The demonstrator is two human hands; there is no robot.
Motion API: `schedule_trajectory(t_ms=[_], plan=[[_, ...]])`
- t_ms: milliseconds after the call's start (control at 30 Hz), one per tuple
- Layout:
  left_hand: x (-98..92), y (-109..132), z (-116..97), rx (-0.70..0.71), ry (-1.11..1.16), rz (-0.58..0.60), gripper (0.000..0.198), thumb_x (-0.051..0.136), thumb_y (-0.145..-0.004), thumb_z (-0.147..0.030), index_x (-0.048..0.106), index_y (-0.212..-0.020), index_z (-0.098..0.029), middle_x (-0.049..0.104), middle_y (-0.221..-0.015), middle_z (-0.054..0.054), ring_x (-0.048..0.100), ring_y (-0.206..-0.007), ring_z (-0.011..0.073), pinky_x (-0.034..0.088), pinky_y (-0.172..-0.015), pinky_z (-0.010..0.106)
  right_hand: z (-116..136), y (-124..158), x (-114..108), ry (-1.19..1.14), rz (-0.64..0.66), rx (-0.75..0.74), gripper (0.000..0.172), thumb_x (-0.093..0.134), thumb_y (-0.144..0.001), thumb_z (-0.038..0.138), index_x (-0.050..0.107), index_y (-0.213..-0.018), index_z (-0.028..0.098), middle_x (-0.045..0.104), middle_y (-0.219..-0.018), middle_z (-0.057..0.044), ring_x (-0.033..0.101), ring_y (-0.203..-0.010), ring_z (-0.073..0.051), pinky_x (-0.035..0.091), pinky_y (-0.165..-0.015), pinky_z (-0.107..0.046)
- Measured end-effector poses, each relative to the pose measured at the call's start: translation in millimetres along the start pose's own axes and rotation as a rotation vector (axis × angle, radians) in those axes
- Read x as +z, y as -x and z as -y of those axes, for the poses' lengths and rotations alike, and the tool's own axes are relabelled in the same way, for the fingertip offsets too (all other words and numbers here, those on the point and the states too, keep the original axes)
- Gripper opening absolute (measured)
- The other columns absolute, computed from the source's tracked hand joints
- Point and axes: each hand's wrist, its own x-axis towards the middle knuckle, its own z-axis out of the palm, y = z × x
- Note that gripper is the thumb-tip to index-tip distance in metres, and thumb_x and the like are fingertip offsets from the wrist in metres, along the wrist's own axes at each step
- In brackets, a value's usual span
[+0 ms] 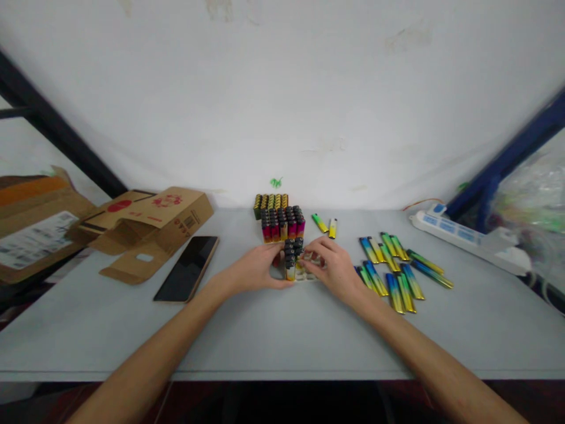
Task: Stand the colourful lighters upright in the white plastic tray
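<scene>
In the middle of the table a pale tray with holes (311,275) holds several upright lighters (290,270) with black tops at its left side. My left hand (258,268) is closed round the left end of this tray, thumb at the near edge. The fingers of my right hand (329,264) are pinched together over the tray, by the standing lighters. They appear to have a lighter between them, mostly hidden by the fingers. Several loose blue, green and yellow lighters (404,288) lie to the right of my right hand.
Behind the tray stand a block of pink and yellow lighters (282,229) and one with gold tops (270,202). Two lighters (326,227) lie beside them. A phone (188,268) and cardboard boxes (168,212) are at left, a power strip (470,238) at right.
</scene>
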Motion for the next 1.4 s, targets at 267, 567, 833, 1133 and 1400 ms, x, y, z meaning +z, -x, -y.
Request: schedule_trajectory(t_ms=[267,567,833,1133,1400], plan=[[-0.7,0,2,0.000,-0.012,-0.006,0.053,0.083,-0.075,-0.053,0.063,-0.112,-0.020,0.075,-0.108,0.008,0.070,-0.091,0.0268,0.055,-0.081,0.036,-29,-5,-50,0.279,0.080,0.055,0.013,0.066,-0.101,0.029,0.075,-0.098,0.019,0.074,-0.098,-0.009,0.070,-0.093,-0.025,0.055,-0.088,-0.037],[-1.9,-1,0,-0.019,-0.054,0.019,0.053,0.081,-0.076,-0.056,0.061,-0.108,-0.019,0.073,-0.107,0.009,0.071,-0.092,0.0289,0.055,-0.083,0.038,-72,3,-62,0.498,0.094,0.079,0.043,0.050,-0.106,0.029,0.063,-0.145,0.017,0.062,-0.150,-0.019,0.062,-0.133,-0.034,0.049,-0.113,-0.053],[-1.1,0,0,-0.006,-0.035,0.013,0.055,0.081,-0.077,-0.054,0.061,-0.114,-0.018,0.074,-0.114,0.011,0.071,-0.098,0.0300,0.055,-0.088,0.038,-60,0,-51,0.521,0.190,0.160,0.035,0.046,-0.107,0.025,0.072,-0.123,0.011,0.073,-0.132,-0.021,0.069,-0.123,-0.032,0.052,-0.109,-0.045],[-0.9,0,-1,-0.010,-0.057,0.015,0.053,0.081,-0.077,-0.052,0.062,-0.114,-0.019,0.074,-0.113,0.010,0.071,-0.099,0.0300,0.055,-0.087,0.037,-42,-14,-47,0.726,0.151,0.483,0.038,0.055,-0.106,0.040,0.063,-0.132,0.014,0.074,-0.115,-0.017,0.070,-0.107,-0.032,0.049,-0.091,-0.038],[0.2,0,2,-0.007,-0.053,0.002,0.051,0.081,-0.077,-0.052,0.061,-0.110,-0.020,0.074,-0.112,0.010,0.071,-0.098,0.0295,0.055,-0.087,0.037,-44,-18,-40,0.701,0.227,0.504,0.041,0.045,-0.102,0.012,0.060,-0.140,0.007,0.071,-0.119,-0.022,0.069,-0.111,-0.033,0.049,-0.095,-0.039]])
